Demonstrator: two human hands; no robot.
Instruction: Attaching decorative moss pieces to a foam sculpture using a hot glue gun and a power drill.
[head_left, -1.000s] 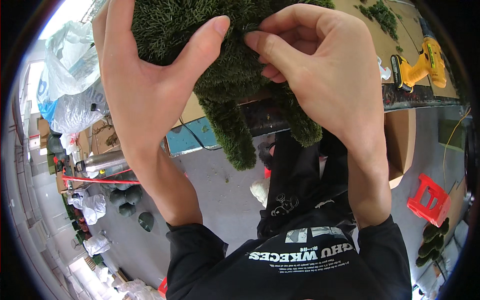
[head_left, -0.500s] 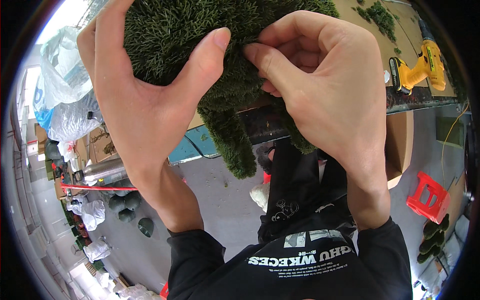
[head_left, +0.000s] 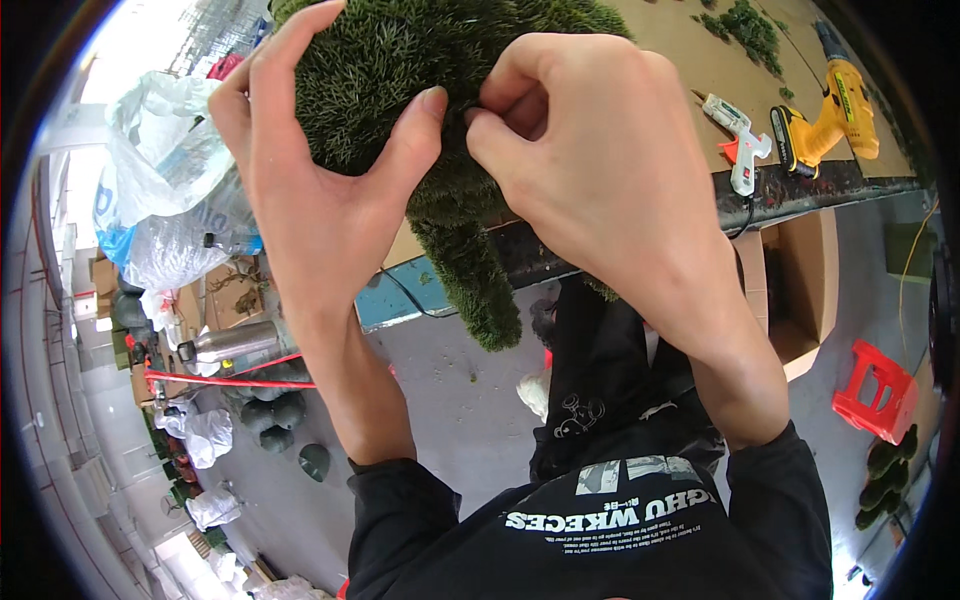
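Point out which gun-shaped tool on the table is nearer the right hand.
The white glue gun, between the right hand and the yellow drill, which lies farther right.

The bench (head_left: 815,196) over there is topped in tan board (head_left: 672,62), its front edge (head_left: 540,255) dark and marked; a shaggy green figure (head_left: 365,90) dangles a limb over it. Rightward lie a glue gun (head_left: 741,138), yellow drill (head_left: 845,108) and loose green sprigs (head_left: 752,35).

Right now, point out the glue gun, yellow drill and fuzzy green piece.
Glue gun (head_left: 744,145): head view, on its body.
Yellow drill (head_left: 819,119): head view, on its handle.
Fuzzy green piece (head_left: 373,90): head view, on its bushy body.
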